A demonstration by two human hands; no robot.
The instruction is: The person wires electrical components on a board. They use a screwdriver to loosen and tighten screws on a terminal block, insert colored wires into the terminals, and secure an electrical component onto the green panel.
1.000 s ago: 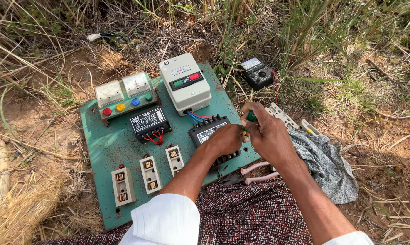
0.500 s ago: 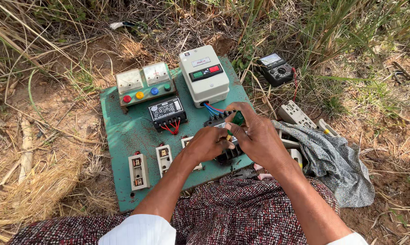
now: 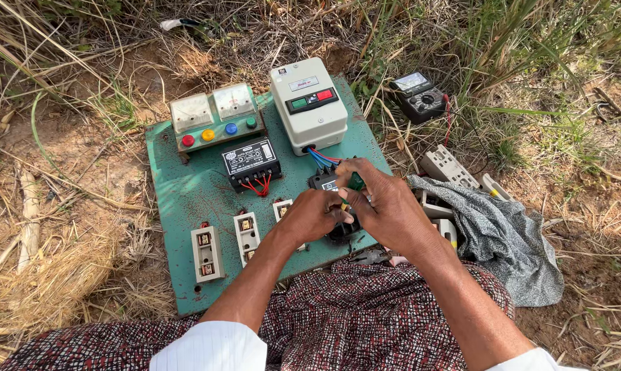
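Observation:
A green electrical panel board (image 3: 180, 185) lies on the ground in front of my knees. My right hand (image 3: 386, 206) grips a green-handled screwdriver (image 3: 356, 181) with its tip down at a black switch block (image 3: 324, 181) near the board's right edge. My left hand (image 3: 310, 214) pinches at the same block beside the screwdriver tip. Red and blue wires (image 3: 318, 159) run from the block up to a white starter box (image 3: 307, 113). The lower part of the block is hidden by both hands.
The board also carries two meters with coloured lamps (image 3: 214, 117), a black relay (image 3: 250, 162) and three white fuse holders (image 3: 207, 253). A multimeter (image 3: 419, 96) lies in the grass to the right. A grey cloth (image 3: 503, 233) with spare white fuse parts (image 3: 448, 165) sits at right. Dry grass surrounds everything.
The view has shifted so the board sits lower and more central. My hands have stayed on the black block, the right hand turning slightly with the screwdriver.

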